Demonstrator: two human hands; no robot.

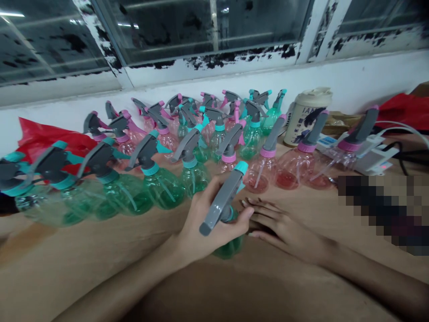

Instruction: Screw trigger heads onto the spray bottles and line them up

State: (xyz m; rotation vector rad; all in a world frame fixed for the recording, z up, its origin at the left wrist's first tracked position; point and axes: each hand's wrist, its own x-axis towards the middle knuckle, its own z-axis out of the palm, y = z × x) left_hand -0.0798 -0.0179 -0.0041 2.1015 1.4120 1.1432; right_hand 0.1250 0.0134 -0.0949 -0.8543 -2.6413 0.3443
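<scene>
My left hand (196,223) is wrapped round the neck of a green spray bottle (223,199) with a grey trigger head and a turquoise nozzle tip. Its clear green body shows below my palm, close to the tabletop. My right hand (284,226) lies low over the table just to the right of that bottle, fingers stretched out and nothing visible in them. Whether its fingertips touch the bottle is hard to make out. Just beyond my hands stand a green spray bottle (192,176) and a pink spray bottle (259,174).
Rows of green and pink spray bottles fill the back of the wooden table (140,250). A cream tumbler (306,118), a white power strip (375,158) with cables and a red plastic bag (405,112) are at right. Another red bag (50,136) lies left, below the windows.
</scene>
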